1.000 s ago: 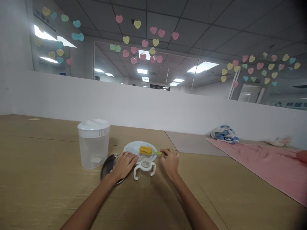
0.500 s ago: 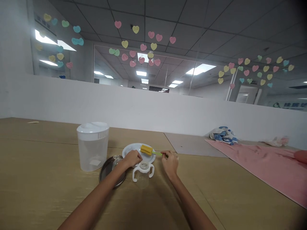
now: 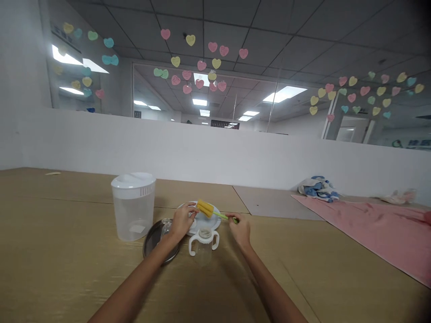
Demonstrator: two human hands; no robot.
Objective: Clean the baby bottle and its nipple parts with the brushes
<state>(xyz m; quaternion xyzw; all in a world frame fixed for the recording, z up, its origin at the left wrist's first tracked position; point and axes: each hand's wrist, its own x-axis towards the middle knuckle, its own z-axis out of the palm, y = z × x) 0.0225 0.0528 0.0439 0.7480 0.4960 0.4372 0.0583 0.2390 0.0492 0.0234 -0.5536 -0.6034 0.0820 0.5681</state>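
My right hand (image 3: 239, 229) is closed on the thin green handle of a sponge brush (image 3: 205, 208). Its yellow sponge head is over a white plate (image 3: 215, 220). My left hand (image 3: 183, 220) has its fingers curled together at the left end of the sponge; what they pinch is too small to make out. Close in front of the plate stands a clear cup (image 3: 204, 249) with a white collar and two white handles. Under my left wrist lies a dark round tray (image 3: 153, 240), bearing a clear item (image 3: 165, 226) partly covered by the hand.
A tall translucent container (image 3: 133, 211) with a white lid stands to the left. At the back right are a crumpled blue-and-white cloth (image 3: 318, 188) and a pink cloth (image 3: 370, 229) spread over the table. A low white wall (image 3: 202, 154) bounds the table behind.
My left hand has risen from the plate beside the cup to the sponge's left end. The brush has tilted, its handle end now lower, with my right hand still holding it.
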